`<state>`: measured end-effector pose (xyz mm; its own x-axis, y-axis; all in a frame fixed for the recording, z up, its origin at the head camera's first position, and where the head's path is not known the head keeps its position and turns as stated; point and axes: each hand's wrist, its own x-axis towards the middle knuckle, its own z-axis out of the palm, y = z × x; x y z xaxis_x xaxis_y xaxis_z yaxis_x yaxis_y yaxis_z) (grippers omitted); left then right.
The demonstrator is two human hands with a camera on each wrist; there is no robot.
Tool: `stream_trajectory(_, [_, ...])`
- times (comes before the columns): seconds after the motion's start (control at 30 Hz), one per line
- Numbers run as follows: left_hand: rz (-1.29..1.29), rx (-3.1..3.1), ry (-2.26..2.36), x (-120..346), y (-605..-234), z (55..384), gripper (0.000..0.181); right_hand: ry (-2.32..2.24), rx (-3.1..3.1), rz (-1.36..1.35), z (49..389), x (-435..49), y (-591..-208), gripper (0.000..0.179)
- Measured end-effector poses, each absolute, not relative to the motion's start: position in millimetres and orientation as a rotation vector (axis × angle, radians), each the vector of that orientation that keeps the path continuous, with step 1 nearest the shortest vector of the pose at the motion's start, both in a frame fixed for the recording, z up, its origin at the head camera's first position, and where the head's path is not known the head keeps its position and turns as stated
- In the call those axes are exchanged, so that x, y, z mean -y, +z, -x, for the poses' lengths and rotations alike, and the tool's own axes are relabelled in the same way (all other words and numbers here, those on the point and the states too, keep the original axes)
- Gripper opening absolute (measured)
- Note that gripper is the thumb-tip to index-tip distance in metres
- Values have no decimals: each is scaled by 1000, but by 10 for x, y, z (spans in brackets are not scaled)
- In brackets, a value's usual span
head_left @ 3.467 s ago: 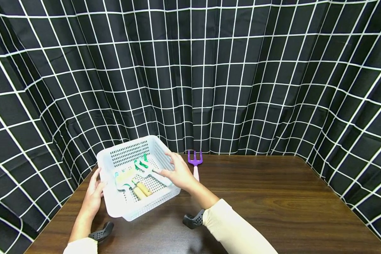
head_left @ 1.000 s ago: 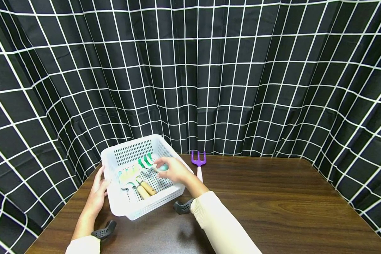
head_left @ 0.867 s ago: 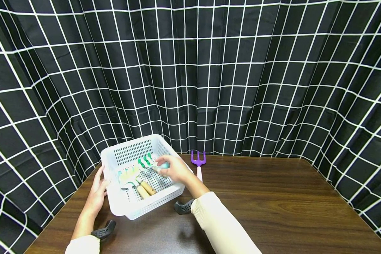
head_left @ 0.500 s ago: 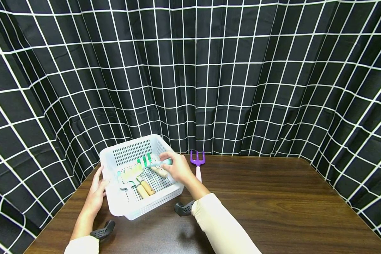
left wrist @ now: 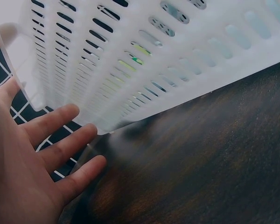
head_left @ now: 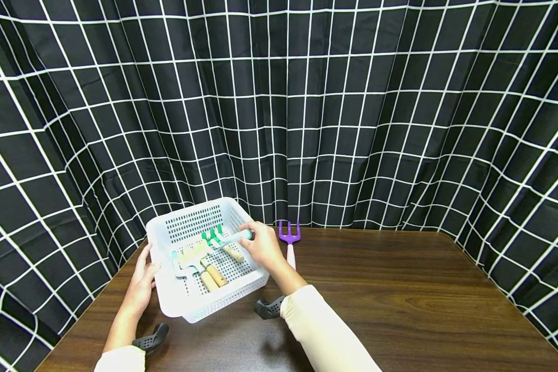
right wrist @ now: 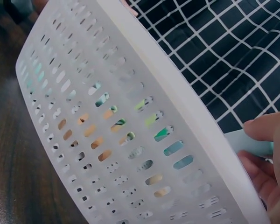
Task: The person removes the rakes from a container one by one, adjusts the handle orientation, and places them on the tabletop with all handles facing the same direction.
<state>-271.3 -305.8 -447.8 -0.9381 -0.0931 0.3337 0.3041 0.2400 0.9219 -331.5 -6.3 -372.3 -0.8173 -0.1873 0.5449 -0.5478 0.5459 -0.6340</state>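
In the head view, my right hand pinches the pale teal handle of a slim tool over the right part of a white perforated basket. The tool's lower end reaches down left among other tools, so its kind is hidden. The right wrist view shows thumb and fingers on that teal handle beyond the basket rim. My left hand rests along the basket's left side; its fingers look straight and spread in the left wrist view. Inside lie wooden handles, a green-pronged tool and a pale yellow piece.
A purple hand fork with a pale handle lies on the brown wooden table, just right of the basket. A black curtain with a white grid hangs behind the table. A black wrist camera sits under the right wrist.
My right hand has gripped the teal tool and raised its handle slightly up and right, uncovering a wooden handle beneath. My left hand and the basket have stayed nearly in place.
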Motion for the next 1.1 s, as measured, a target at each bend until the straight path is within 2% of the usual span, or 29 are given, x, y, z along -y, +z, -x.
stream_trajectory(0.67, [203, 2186, -1746, 3018, -4489, 2743, 59, 1307, 2131, -516, 3250, -24, -3772, 26])
stream_trajectory(1.1, [233, 2163, -1716, 3078, -4500, 2737, 58, 1388, 2070, -460, 3090, -102, -3837, 27])
